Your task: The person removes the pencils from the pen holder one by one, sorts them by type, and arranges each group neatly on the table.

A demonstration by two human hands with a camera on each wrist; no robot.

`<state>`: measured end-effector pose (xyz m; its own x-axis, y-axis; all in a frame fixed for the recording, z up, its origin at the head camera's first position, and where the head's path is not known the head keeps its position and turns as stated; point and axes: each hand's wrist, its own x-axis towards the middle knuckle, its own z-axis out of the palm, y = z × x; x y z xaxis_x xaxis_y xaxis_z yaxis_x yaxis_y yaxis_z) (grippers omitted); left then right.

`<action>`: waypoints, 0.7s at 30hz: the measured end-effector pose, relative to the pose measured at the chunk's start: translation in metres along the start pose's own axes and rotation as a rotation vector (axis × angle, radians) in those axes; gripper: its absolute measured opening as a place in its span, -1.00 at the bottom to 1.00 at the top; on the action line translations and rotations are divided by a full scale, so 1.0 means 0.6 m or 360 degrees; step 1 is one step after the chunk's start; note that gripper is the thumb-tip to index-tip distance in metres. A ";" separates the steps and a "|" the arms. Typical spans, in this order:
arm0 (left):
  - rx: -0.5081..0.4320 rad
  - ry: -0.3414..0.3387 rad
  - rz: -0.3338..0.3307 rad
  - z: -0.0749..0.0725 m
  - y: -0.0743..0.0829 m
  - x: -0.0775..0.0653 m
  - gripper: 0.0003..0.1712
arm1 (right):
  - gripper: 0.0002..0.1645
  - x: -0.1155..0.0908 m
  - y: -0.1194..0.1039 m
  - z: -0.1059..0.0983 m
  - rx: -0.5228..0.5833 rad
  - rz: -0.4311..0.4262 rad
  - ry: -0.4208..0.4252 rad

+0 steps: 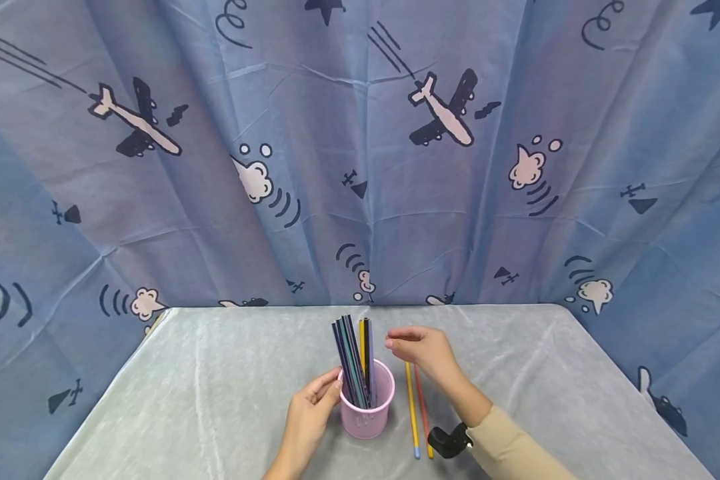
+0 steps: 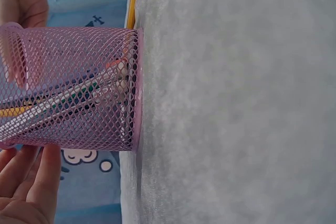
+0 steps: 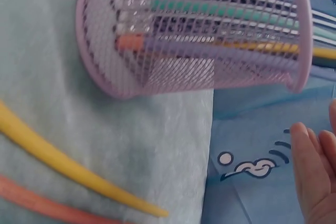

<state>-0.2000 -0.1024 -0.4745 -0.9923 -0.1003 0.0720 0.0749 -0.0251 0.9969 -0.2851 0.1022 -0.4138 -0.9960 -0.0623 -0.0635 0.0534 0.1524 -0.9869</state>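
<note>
A pink mesh pen holder (image 1: 365, 421) stands upright on the table. Inside lean several pencils (image 1: 351, 363), mostly dark, with a yellow and a lavender one among them; their lower ends show through the mesh in the right wrist view. My left hand (image 1: 312, 410) rests at the holder's left side, thumb and fingertips right at the rim; in the left wrist view its fingers (image 2: 46, 174) are fairly straight against the mesh. To the right of the pencil tops, my right hand (image 1: 423, 348) is raised with relaxed fingers and holds nothing.
Right of the holder, a yellow pencil (image 1: 412, 410) with a blue end and a red pencil (image 1: 423, 413) with a yellow end lie side by side. A pale grey cloth covers the table (image 1: 252, 373). Behind hangs a blue curtain (image 1: 312, 133) with airplane prints.
</note>
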 end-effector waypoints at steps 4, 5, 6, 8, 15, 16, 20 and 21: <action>0.0005 0.0006 0.0005 0.001 0.000 0.001 -0.51 | -0.60 0.000 -0.005 0.007 0.0009 -0.0055 -0.0088; 0.0009 0.0009 0.0004 0.001 0.001 0.000 -0.52 | -0.60 0.000 -0.005 0.009 0.0005 -0.0069 -0.0112; 0.0010 0.0010 0.0002 0.001 0.001 0.001 -0.52 | -0.59 0.000 -0.005 0.010 0.0004 -0.0076 -0.0131; 0.0013 0.0009 0.0004 0.000 0.002 0.000 -0.52 | -0.60 0.000 -0.006 0.014 0.0013 -0.0089 -0.0157; 0.0025 0.0001 0.0011 0.000 0.001 0.000 -0.51 | -0.57 -0.001 -0.009 0.024 0.0083 -0.0125 -0.0241; 0.0024 0.0001 0.0012 -0.001 0.001 0.000 -0.51 | -0.57 -0.002 -0.010 0.025 0.0082 -0.0132 -0.0243; 0.0023 0.0002 0.0005 -0.001 0.000 0.000 -0.51 | -0.57 -0.003 -0.012 0.030 0.0099 -0.0133 -0.0248; 0.0023 0.0003 0.0004 -0.001 0.000 0.000 -0.51 | -0.57 -0.003 -0.012 0.031 0.0103 -0.0133 -0.0249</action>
<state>-0.2000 -0.1030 -0.4743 -0.9920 -0.1021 0.0747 0.0761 -0.0102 0.9970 -0.2822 0.0827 -0.4096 -0.9743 -0.2253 0.0019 -0.0196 0.0766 -0.9969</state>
